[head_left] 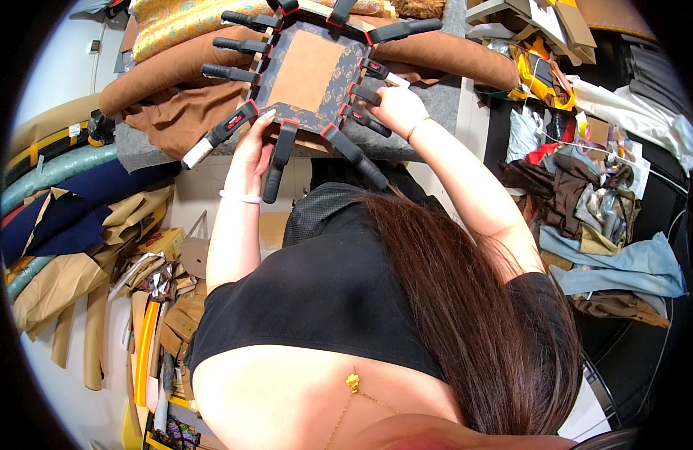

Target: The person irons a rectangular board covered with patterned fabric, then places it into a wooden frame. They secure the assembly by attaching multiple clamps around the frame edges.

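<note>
A rectangular panel (309, 71) with a plain brown middle and a dark, flower-patterned border lies at the table's near side. Several black spring clamps with red pads grip its rim, among them one clamp (285, 154) whose handles point toward me. My left hand (250, 154) holds the panel's near left corner, thumb on top and the other fingers largely hidden underneath. At the right edge, my right hand (399, 112) closes around a black clamp (365, 94); its fingertips are partly hidden. Another clamp (354, 118) sits just below that hand.
Brown fabric rolls (444, 56) and loose brown cloth (177, 120) lie on the grey table (436, 139) around the panel. Yellow patterned fabric (189, 26) is behind. Piled cloth (579, 187) stands to the right; rolls and brown paper (65, 289) lean at the left.
</note>
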A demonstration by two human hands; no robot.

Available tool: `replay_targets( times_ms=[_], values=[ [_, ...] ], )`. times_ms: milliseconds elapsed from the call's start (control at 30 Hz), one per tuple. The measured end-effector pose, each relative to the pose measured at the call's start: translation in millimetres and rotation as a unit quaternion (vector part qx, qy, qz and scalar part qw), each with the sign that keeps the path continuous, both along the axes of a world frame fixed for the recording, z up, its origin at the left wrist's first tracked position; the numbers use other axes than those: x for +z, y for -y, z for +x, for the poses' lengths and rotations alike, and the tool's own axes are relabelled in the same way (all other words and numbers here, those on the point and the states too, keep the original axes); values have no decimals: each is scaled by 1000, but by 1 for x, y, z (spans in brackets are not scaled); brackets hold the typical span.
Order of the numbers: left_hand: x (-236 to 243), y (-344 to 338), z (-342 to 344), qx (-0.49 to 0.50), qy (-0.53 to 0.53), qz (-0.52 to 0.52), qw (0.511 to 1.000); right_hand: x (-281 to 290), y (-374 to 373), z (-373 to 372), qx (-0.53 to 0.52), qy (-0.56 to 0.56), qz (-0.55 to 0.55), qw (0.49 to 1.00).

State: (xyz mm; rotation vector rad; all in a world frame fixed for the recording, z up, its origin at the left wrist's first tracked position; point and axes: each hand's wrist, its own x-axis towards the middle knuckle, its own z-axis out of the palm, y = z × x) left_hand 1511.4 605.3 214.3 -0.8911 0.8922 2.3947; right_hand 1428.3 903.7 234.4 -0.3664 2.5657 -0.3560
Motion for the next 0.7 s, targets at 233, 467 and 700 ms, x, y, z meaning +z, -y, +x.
replay_targets(
  times_ms=[233,467,700],
  values=[
    [0,-2,1,-1,-9,-30,1000,-8,-3,4,-3,-18,1,1000],
    [5,-6,2,1,-18,-40,999,3,0,2,-4,-22,17,1000],
    [-7,-2,5,3,-7,-17,1000,2,0,3,-17,-3,-4,1000]
  ],
)
